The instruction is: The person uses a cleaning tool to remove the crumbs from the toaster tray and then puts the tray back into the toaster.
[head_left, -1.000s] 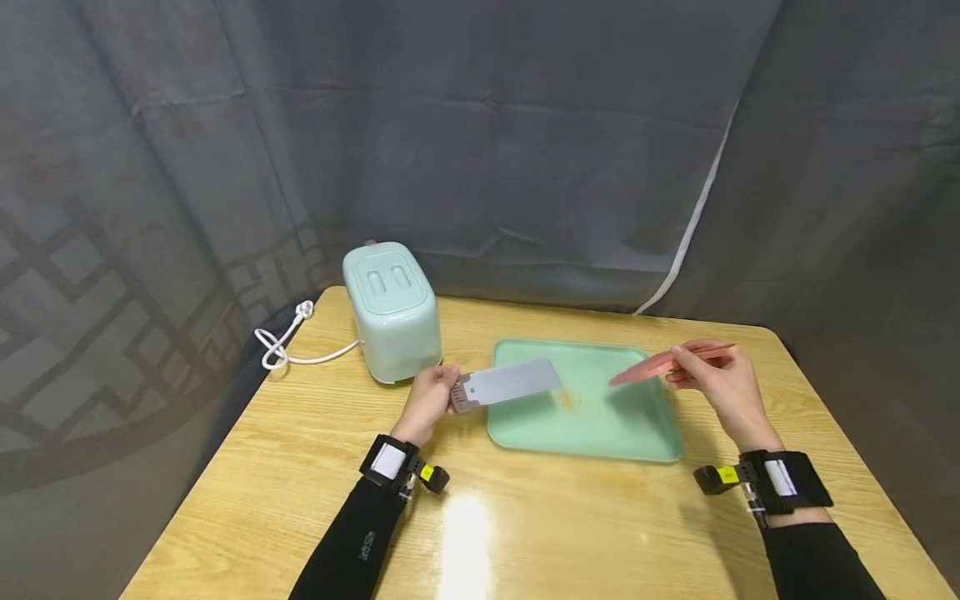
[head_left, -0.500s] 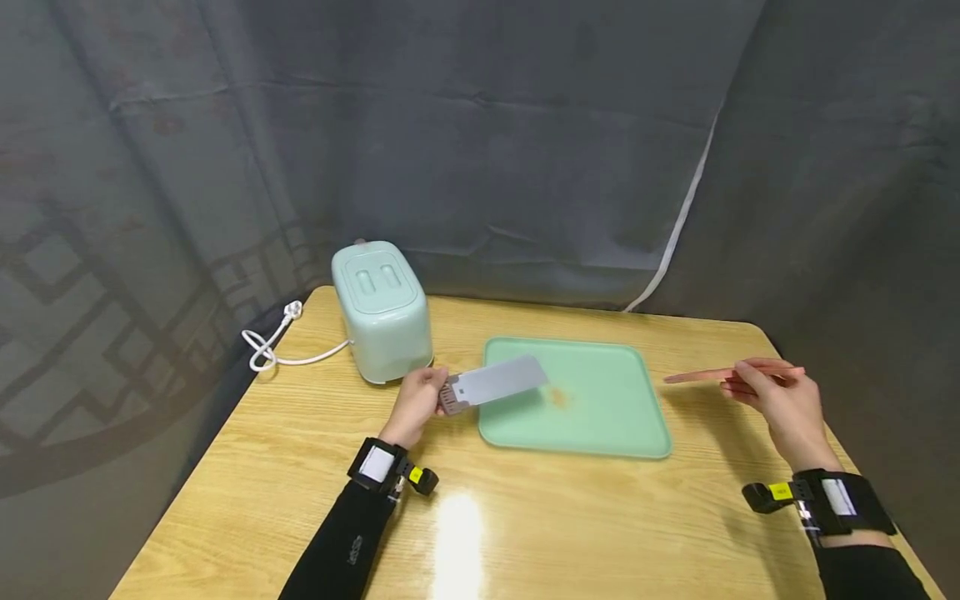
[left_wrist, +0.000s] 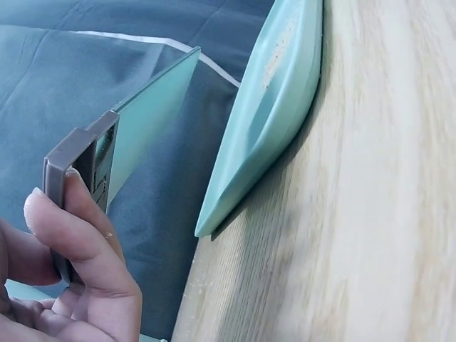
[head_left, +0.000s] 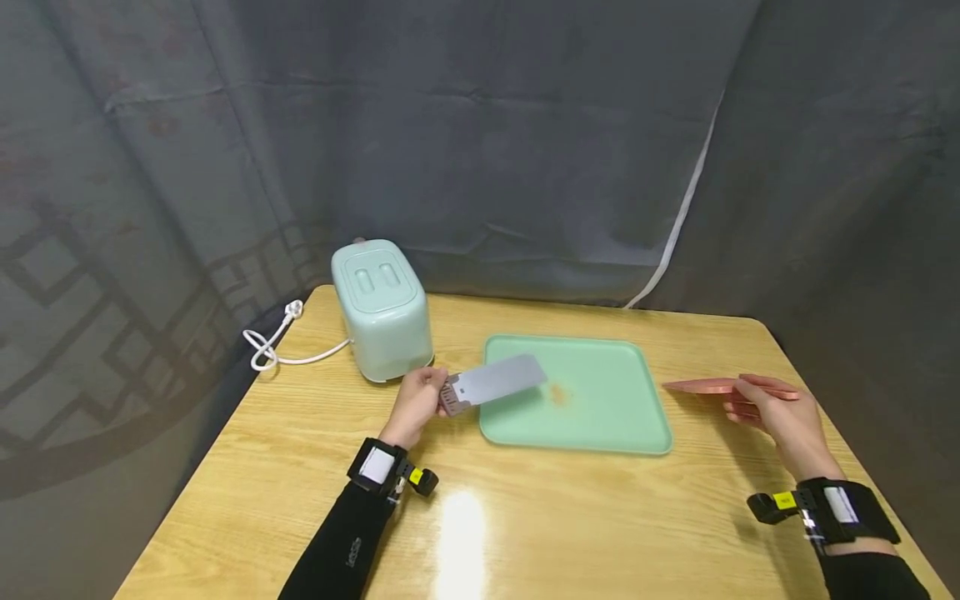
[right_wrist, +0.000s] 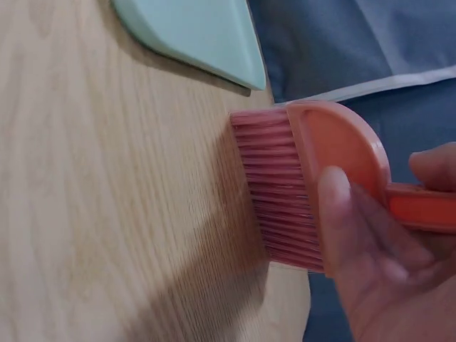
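My left hand (head_left: 412, 404) grips the grey-brown end of a toaster's metal crumb tray (head_left: 501, 381). The metal sheet stretches over the left part of a mint-green serving tray (head_left: 611, 417). In the left wrist view, fingers and thumb pinch the crumb tray's end, and the sheet stands raised above the table. My right hand (head_left: 787, 425) holds a coral-pink hand brush (right_wrist: 342, 146) to the right of the serving tray. Its pink bristles point toward the table in the right wrist view. Brown crumbs (head_left: 558, 394) lie on the serving tray, left of its middle.
A mint-green toaster (head_left: 390, 325) with its lid on stands just beyond the left hand. Its white cord (head_left: 300, 358) runs left, with the plug at the table's edge. A grey curtain (head_left: 480, 150) hangs behind the wooden table (head_left: 570, 525).
My right hand has carried the brush rightward from over the serving tray to beside it, lowering it slightly. The left hand and the crumb tray have hardly moved; the head view shifted a little.
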Motion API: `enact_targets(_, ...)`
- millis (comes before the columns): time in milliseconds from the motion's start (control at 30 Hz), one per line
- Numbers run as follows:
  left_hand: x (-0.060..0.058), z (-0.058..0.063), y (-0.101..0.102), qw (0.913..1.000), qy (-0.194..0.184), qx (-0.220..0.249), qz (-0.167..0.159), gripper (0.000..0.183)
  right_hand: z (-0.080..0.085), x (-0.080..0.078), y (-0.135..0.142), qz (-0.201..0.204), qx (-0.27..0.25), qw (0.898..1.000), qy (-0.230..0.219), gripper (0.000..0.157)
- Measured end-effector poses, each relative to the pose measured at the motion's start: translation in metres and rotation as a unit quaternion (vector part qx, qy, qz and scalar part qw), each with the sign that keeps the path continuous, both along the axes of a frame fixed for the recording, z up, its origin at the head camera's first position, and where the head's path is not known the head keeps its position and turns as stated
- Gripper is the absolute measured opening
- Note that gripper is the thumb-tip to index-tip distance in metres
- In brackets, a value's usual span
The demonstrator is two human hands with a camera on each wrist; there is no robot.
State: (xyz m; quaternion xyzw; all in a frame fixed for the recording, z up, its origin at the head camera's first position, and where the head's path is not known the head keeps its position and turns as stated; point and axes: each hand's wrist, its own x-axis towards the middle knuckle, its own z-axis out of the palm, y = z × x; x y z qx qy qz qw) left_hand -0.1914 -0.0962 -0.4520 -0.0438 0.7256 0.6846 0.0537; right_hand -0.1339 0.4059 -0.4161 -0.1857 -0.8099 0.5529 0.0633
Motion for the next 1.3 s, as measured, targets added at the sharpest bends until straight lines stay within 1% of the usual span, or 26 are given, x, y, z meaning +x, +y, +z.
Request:
enact_targets(67,0.0,0.001,0.001,1.0,0.004,-0.002,-0.001,0.032,0.001,0.004,0.002,-0.007,0.061,0.998,-0.025,0.067)
enact_targets(133,0.0,0.001,0.002,1.0,0.005,-0.004,-0.001,0.032,0.001,0.008,0.004,-0.016,0.088,0.995,-0.04,0.067)
enact_targets(167,0.0,0.001,0.002,1.0,0.006,-0.005,-0.002,0.032,0.002,0.01,0.005,-0.02,0.094,0.994,-0.045,0.066)
enact_targets(267,0.0,0.001,0.003,1.0,0.004,-0.005,-0.001,0.033,0.0,0.015,0.009,-0.032,0.095,0.994,-0.038,0.063)
enact_targets(400,0.001,0.0,0.002,1.0,0.003,-0.003,0.0,0.034,-0.003,0.019,0.013,-0.071,0.077,0.994,-0.008,0.058)
enact_targets(433,0.002,0.0,0.002,1.0,0.004,-0.002,-0.001,0.035,-0.003,0.02,0.015,-0.084,0.078,0.993,-0.008,0.059)
enact_targets(500,0.002,-0.001,0.001,1.0,0.004,-0.002,-0.003,0.035,-0.002,0.022,0.017,-0.099,0.11,0.989,-0.02,0.059)
enact_targets(533,0.002,-0.001,0.001,1.0,0.004,-0.001,-0.004,0.035,-0.001,0.023,0.018,-0.1,0.142,0.984,-0.034,0.058)
enact_targets(600,0.002,-0.002,0.001,1.0,0.004,-0.002,-0.005,0.035,0.002,0.025,0.02,-0.085,0.212,0.971,-0.068,0.057)
enact_targets(633,0.002,-0.002,0.001,1.0,0.004,-0.003,-0.005,0.035,0.003,0.025,0.021,-0.07,0.253,0.961,-0.087,0.056)
enact_targets(700,0.002,-0.002,0.0,1.0,0.002,-0.004,-0.003,0.035,0.005,0.025,0.021,-0.031,0.315,0.94,-0.126,0.052)
enact_targets(767,0.001,-0.002,0.001,1.0,0.002,-0.003,-0.001,0.035,0.005,0.024,0.019,0.011,0.349,0.923,-0.16,0.047)
enact_targets(833,0.001,-0.002,0.001,1.0,0.002,-0.001,-0.001,0.034,0.004,0.022,0.017,0.044,0.364,0.91,-0.192,0.04)
enact_targets(900,0.001,-0.001,0.003,1.0,0.001,0.002,-0.002,0.033,0.002,0.02,0.015,0.066,0.369,0.902,-0.216,0.033)
enact_targets(967,0.001,-0.001,0.004,1.0,0.002,0.0,-0.004,0.032,-0.002,0.02,0.013,0.078,0.363,0.899,-0.231,0.029)
enact_targets(1067,0.001,-0.001,0.005,1.0,0.003,-0.003,-0.008,0.031,-0.007,0.02,0.011,0.091,0.348,0.901,-0.243,0.029)
enact_targets(1200,0.001,-0.001,0.006,1.0,0.004,-0.003,-0.008,0.031,-0.01,0.021,0.011,0.114,0.33,0.903,-0.249,0.034)
enact_targets(1300,0.001,0.0,0.006,1.0,0.005,-0.001,-0.006,0.031,-0.011,0.022,0.012,0.126,0.331,0.901,-0.25,0.038)
